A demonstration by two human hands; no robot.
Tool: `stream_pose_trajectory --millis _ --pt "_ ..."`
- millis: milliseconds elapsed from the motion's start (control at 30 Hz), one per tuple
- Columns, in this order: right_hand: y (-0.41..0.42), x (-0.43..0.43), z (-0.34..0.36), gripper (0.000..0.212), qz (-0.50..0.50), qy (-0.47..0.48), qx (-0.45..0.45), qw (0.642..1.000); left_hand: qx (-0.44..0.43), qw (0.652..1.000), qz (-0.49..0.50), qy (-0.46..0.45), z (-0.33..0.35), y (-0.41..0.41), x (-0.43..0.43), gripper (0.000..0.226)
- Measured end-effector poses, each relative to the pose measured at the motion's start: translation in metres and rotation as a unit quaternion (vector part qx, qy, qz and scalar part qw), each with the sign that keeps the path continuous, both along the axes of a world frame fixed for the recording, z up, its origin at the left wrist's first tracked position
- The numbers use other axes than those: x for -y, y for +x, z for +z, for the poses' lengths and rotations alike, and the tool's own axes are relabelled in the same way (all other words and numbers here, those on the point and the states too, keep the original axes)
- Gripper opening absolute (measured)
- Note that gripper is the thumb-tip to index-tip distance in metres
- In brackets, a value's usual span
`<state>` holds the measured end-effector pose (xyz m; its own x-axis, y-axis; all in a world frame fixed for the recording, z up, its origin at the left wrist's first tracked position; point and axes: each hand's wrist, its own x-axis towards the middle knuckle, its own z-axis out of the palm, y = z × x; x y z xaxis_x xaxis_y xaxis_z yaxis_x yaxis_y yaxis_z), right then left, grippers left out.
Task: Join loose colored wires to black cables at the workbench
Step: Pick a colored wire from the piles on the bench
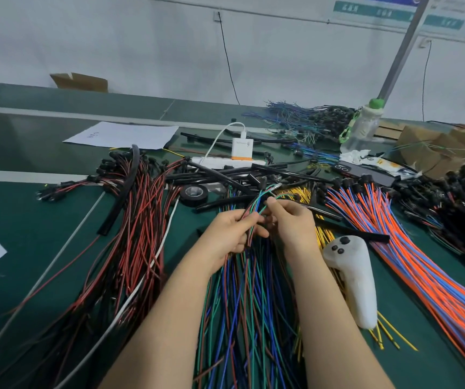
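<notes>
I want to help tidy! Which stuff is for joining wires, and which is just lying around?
For the job: colored wires pinched by left hand and right hand, black cables.
Just lying about: white controller, water bottle, charger, paper sheet.

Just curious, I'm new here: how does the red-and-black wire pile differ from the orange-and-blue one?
The red-and-black pile lies loose and tangled on the left; the orange-and-blue pile runs straight and parallel on the right. The red-and-black pile is dark, the orange-and-blue pile bright. Both end in black connectors.
</notes>
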<state>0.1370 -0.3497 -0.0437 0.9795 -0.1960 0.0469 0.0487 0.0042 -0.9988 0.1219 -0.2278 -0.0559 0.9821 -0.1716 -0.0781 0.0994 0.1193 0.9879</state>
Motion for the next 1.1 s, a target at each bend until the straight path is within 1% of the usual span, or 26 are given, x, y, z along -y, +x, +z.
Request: stream_pose_trajectory --millis 133,233,333,400,500,533,633,667,700,800,900,967,1033,1100 --pt "0.001 0.004 0.003 0.022 -0.025 -0.061 0.007 0.998 -0.010 0.999 0.032 -0.002 -0.002 0.002 -0.001 0.018" --pt "0.001 0.004 0.002 0.022 -0.036 -0.108 -0.003 0.993 0.000 1.000 0.021 0.012 -0.003 0.002 -0.002 0.015" --pt "0.001 0.005 0.002 0.020 -0.042 -0.124 -0.001 0.991 0.005 1.000 0.015 0.019 -0.003 0.002 -0.003 0.016" --pt "0.000 0.005 0.004 0.017 -0.028 -0.092 0.003 0.995 0.005 1.000 0.010 0.028 -0.004 0.002 -0.003 0.017" --pt "-0.003 0.003 0.008 0.014 0.019 0.026 0.006 0.999 0.000 1.000 0.010 0.021 -0.005 0.004 -0.003 0.019" --pt "-0.003 0.003 0.008 0.014 0.028 0.031 0.006 0.999 -0.003 1.000 0.016 0.018 -0.006 0.004 -0.003 0.018" --pt "-0.002 0.006 0.007 0.016 0.016 -0.045 0.008 0.999 -0.008 0.999 0.034 0.017 -0.006 0.005 -0.003 0.014" --pt "-0.002 0.007 0.006 0.017 0.007 -0.057 0.008 0.998 -0.007 0.999 0.038 0.013 -0.006 0.006 -0.003 0.014" --pt "-0.001 0.006 0.005 0.018 0.001 -0.052 0.007 0.999 -0.005 0.999 0.041 0.010 -0.006 0.006 -0.002 0.014" --pt "-0.001 0.002 0.004 0.013 -0.005 0.003 0.015 1.000 0.005 0.999 0.041 0.020 -0.006 0.005 -0.002 0.015" --pt "-0.001 0.001 0.002 0.011 -0.003 0.008 0.015 1.000 0.008 0.999 0.039 0.031 -0.005 0.004 -0.003 0.017" --pt "0.001 0.000 -0.001 0.011 -0.011 -0.021 0.011 1.000 0.009 0.999 0.036 0.029 -0.005 0.004 -0.003 0.017" --pt "0.003 0.000 -0.004 0.010 -0.040 -0.084 0.010 0.996 0.011 0.999 0.041 0.024 -0.006 0.003 -0.002 0.016" --pt "0.004 -0.001 -0.005 0.016 -0.070 -0.121 0.025 0.990 0.021 0.998 0.053 0.036 -0.007 0.002 -0.001 0.017"
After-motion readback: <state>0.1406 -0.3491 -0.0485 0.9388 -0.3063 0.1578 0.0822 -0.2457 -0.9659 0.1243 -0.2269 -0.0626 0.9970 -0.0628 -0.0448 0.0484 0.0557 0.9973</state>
